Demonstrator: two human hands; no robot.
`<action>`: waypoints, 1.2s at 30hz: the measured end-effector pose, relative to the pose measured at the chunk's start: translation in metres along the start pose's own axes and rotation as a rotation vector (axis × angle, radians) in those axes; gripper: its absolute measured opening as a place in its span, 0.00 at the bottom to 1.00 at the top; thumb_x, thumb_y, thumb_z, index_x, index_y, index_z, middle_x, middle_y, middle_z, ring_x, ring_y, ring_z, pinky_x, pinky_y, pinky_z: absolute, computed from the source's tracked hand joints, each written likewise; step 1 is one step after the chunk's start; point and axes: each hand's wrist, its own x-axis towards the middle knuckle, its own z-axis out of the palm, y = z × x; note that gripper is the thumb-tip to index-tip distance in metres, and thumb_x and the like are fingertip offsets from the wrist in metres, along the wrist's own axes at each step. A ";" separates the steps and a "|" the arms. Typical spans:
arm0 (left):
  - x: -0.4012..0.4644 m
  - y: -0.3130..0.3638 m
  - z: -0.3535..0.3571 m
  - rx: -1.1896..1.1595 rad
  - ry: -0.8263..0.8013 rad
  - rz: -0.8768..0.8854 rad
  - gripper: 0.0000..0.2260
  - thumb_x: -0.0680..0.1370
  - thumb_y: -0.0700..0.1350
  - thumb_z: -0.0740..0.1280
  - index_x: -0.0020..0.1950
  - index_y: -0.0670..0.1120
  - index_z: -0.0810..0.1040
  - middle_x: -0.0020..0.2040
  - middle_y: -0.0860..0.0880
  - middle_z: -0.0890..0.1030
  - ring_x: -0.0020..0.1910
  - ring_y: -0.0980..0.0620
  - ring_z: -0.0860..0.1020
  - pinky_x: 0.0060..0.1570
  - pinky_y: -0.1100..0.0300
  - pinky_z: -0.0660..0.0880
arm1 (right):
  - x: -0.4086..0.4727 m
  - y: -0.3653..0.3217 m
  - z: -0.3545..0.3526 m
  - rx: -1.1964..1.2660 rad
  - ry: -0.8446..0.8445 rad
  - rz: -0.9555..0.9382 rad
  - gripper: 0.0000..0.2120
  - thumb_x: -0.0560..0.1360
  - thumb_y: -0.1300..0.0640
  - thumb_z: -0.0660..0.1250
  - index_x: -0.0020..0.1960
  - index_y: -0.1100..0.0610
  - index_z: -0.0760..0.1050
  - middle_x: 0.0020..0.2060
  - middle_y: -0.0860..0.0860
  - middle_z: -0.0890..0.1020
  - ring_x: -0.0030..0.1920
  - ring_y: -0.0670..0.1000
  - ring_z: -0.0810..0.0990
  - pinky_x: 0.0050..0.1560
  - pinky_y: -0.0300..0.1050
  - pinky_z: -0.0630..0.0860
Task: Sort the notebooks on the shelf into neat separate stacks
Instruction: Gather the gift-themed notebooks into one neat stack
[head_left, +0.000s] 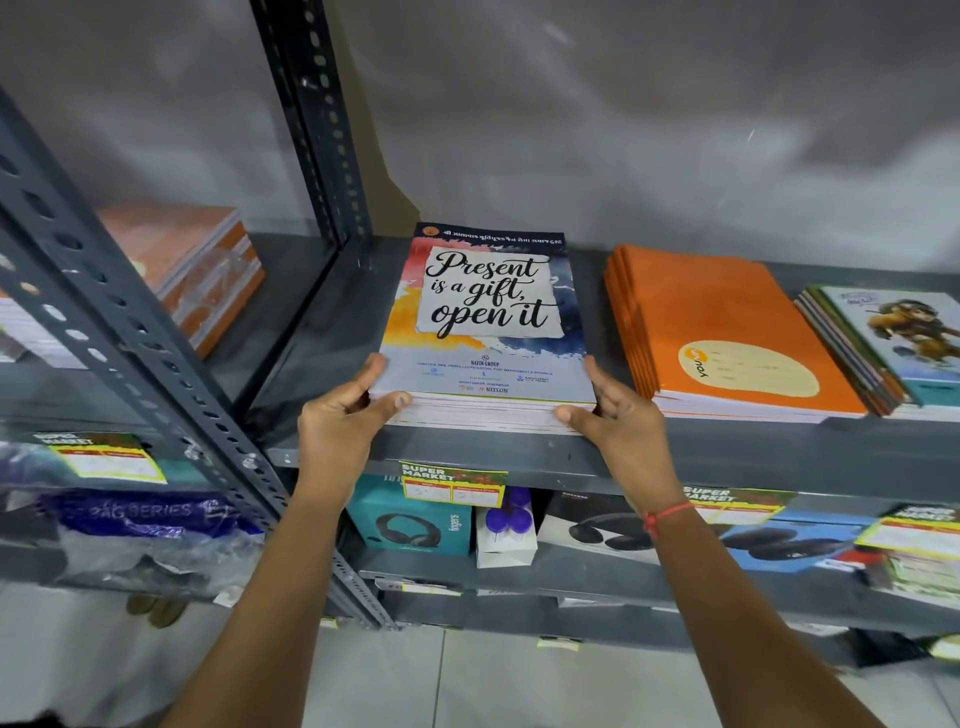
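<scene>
A stack of notebooks with the cover "Present is a gift, open it" (488, 312) lies flat on the grey metal shelf (467, 457), its near edge at the shelf front. My left hand (345, 421) grips the stack's near left corner, thumb on the front edge. My right hand (618, 410) holds the near right corner the same way. To the right lies a stack of orange notebooks (727, 322). Further right, a stack with a cartoon figure on its cover (893, 343) runs out of view.
A perforated metal upright (317, 119) stands left of the stack. On the neighbouring shelf to the left sit orange-edged book bundles (202, 270). Below are headphone boxes (410, 519), a small white box (506, 535) and price tags (452, 483). A wall closes the back.
</scene>
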 end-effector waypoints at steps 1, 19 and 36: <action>0.000 0.001 0.000 0.001 0.005 -0.008 0.22 0.71 0.35 0.70 0.65 0.40 0.75 0.57 0.56 0.79 0.49 0.57 0.72 0.54 0.77 0.72 | 0.000 0.000 0.000 0.009 -0.002 0.001 0.32 0.70 0.69 0.70 0.72 0.59 0.64 0.58 0.42 0.74 0.42 0.24 0.77 0.54 0.24 0.72; 0.000 -0.003 -0.006 -0.078 0.000 -0.026 0.22 0.71 0.33 0.69 0.65 0.40 0.73 0.35 0.62 0.81 0.45 0.59 0.77 0.55 0.73 0.73 | -0.007 0.000 -0.008 0.005 -0.003 -0.006 0.28 0.71 0.69 0.69 0.70 0.60 0.67 0.64 0.50 0.75 0.53 0.29 0.76 0.50 0.18 0.70; 0.000 -0.005 -0.010 0.060 -0.068 0.009 0.28 0.72 0.31 0.67 0.71 0.44 0.66 0.47 0.46 0.74 0.45 0.54 0.71 0.50 0.75 0.73 | -0.013 0.001 -0.004 -0.204 -0.010 -0.064 0.33 0.71 0.66 0.70 0.72 0.57 0.62 0.66 0.50 0.74 0.67 0.47 0.73 0.70 0.45 0.67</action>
